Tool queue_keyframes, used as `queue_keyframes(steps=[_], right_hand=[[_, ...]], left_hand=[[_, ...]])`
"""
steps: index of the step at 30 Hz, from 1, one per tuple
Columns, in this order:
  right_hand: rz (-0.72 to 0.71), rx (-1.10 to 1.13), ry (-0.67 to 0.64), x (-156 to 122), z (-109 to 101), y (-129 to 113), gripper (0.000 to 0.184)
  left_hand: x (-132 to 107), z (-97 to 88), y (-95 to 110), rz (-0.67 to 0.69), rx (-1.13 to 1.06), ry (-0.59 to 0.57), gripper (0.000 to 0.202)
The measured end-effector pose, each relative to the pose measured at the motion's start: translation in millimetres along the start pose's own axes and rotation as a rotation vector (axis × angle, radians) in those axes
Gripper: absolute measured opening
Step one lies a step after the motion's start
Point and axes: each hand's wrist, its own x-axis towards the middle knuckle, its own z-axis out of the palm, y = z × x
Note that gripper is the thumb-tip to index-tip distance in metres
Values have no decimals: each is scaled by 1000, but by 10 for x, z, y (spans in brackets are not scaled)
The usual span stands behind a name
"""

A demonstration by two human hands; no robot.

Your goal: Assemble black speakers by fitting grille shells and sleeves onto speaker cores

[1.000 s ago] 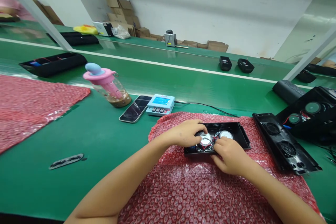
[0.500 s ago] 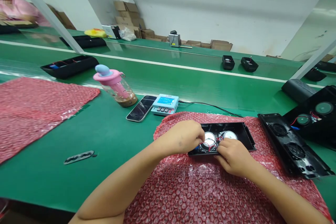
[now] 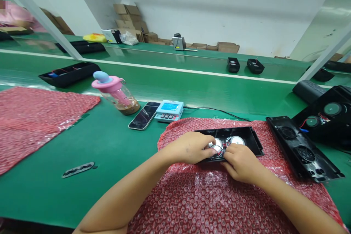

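A black speaker housing (image 3: 253,142) lies open on red bubble wrap (image 3: 197,193). Inside it sit two round speaker drivers, a left one (image 3: 218,146) and a right one (image 3: 237,140), with thin red and black wires (image 3: 225,145) around them. At the housing's left end, my left hand (image 3: 196,148) reaches in, thumb and forefinger apart by the left driver; its other fingers are hidden. My right hand (image 3: 240,162) is closed at the near edge between the drivers, fingertips pinching the wires.
A black panel with two round grilles (image 3: 305,153) lies to the right, beside another housing with drivers (image 3: 329,117). Behind the work are a light-blue device (image 3: 169,110), a phone (image 3: 144,116) and a drink bottle (image 3: 117,93). A grey strip (image 3: 78,170) lies left.
My left thumb and forefinger have spread from a pinch at the wires by the left driver. My right hand stays at nearly the same place. The whole view has shifted slightly.
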Motion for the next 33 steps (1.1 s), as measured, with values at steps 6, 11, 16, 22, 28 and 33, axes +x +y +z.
queue_keyframes(steps=[6,11,16,22,28,33], right_hand=[[-4,4,-4,7,8,1,10],[-1,4,-6,4,1,3,11],[4,-2,-11,3,-7,-2,12],[5,-9,-19,-4,5,-11,13],[2,-7,-21,-8,13,-22,12],[-9,-6,-22,-3,20,-18,13]], left_hand=[[24,-16,10,-7,-197,-16,31],[80,80,39,-70,-111,53,30],[101,96,140,-111,99,46,22],[87,59,267,-53,289,-69,16],[76,23,309,-37,365,-118,14],[73,8,316,-77,371,-121,16]])
